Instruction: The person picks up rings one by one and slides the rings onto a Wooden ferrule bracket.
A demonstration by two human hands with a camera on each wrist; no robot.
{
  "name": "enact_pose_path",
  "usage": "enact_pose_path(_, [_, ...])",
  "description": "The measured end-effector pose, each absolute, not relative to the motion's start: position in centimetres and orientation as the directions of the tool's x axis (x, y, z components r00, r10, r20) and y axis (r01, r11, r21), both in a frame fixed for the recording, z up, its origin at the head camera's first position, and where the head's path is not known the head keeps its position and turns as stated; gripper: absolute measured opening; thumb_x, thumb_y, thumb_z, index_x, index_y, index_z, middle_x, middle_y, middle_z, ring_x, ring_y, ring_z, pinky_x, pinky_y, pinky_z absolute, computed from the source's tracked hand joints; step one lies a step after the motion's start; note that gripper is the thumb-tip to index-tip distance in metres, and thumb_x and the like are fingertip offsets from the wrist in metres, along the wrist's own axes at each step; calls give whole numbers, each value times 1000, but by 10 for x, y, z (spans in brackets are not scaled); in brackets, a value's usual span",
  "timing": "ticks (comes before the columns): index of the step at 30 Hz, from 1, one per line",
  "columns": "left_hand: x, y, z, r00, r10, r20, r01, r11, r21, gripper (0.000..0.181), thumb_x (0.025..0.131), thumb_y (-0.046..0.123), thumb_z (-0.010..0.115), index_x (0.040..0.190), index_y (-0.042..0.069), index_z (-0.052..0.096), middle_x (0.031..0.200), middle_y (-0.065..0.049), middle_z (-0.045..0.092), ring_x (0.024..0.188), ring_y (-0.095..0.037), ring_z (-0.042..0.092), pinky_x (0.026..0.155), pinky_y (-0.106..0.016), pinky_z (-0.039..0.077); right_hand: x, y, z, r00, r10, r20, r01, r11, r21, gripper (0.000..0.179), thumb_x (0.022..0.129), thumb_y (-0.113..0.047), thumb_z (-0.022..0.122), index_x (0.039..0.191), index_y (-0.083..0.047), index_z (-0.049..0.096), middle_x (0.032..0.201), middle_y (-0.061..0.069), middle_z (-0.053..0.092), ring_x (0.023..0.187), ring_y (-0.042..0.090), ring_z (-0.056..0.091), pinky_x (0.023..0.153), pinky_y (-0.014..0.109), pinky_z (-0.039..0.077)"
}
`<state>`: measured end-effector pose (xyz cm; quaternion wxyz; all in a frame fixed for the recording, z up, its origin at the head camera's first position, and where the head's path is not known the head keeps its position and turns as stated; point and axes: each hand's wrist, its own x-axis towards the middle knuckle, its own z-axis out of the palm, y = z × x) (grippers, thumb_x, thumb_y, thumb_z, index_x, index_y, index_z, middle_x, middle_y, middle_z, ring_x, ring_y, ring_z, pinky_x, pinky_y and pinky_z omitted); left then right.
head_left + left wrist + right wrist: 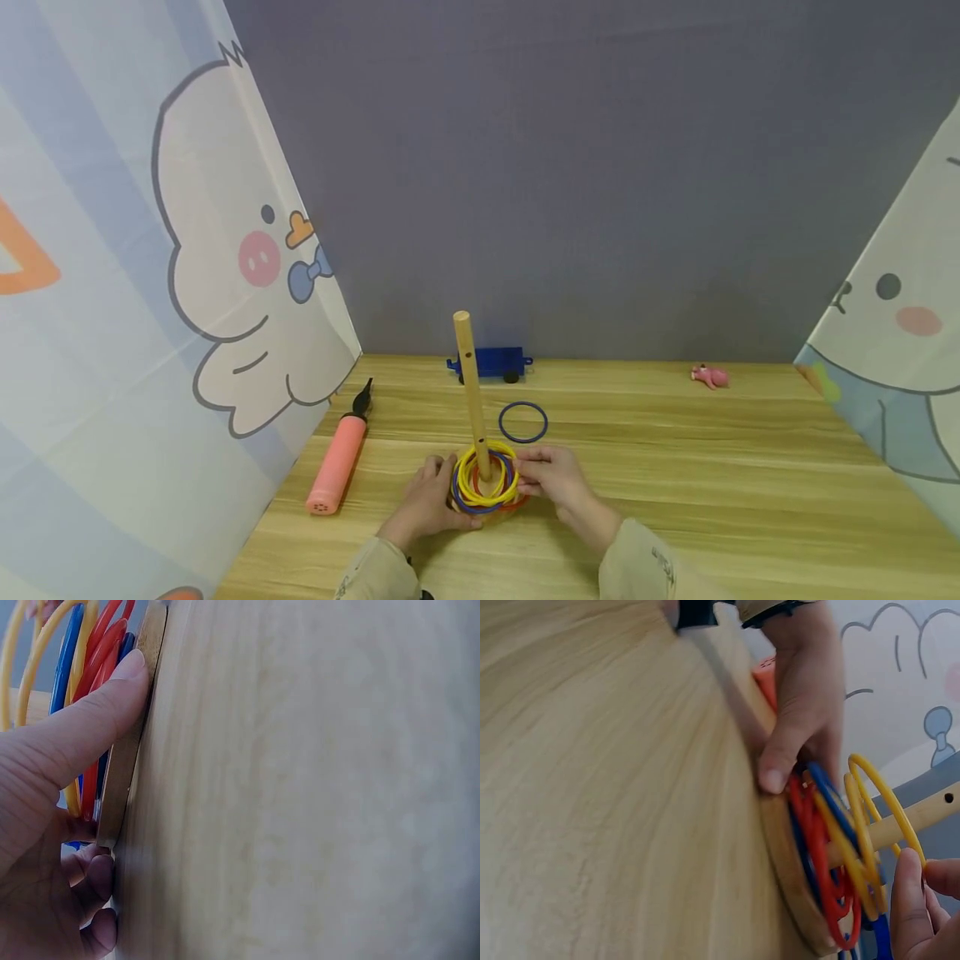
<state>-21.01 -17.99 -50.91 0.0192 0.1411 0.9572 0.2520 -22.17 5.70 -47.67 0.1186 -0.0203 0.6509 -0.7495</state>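
Note:
A wooden post (pixel 471 383) stands upright on a round wooden base (pixel 776 840), with several rings stacked around its foot. My left hand (pixel 431 504) grips the base from the left; its thumb presses the edge while the other fingers curl round the far side. With my right hand (pixel 553 479) I pinch a yellow ring (pixel 900 811) that encircles the post and tilts above the pile. Beneath it lie another yellow ring, red rings (pixel 97 664) and blue rings (pixel 67 656). Part of the base is hidden by the rings.
A loose blue ring (pixel 523 442) lies on the table just behind the base. Farther back stands a blue toy wagon (pixel 498 362). To the left lies a pink hand pump (pixel 337 467) with a black nozzle. A small pink figure (pixel 712 377) is at the back right.

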Motion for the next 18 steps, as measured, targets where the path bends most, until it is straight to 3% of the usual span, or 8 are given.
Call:
enact_pose_path(9, [-211,-180,-510,-961,278,12,247,832,497,119,63,61,84,148,-5,33,124,-17,42,107,-32,45,90,-53,38,-229,61,-490,-978,-164,-127,141,-77,-987,27,91,-2,66,111,16,61,81,12,67,62,15,66,60,27,56])
enact_pose_path(18, [-210,-178,-508,-962,274,14,245,837,488,118,63,57,86,147,-6,33,126,-18,40,109,-34,44,92,-54,37,-251,73,-496,-990,-5,-140,140,-25,-990,18,88,4,65,102,16,63,85,21,66,57,18,64,58,33,56])
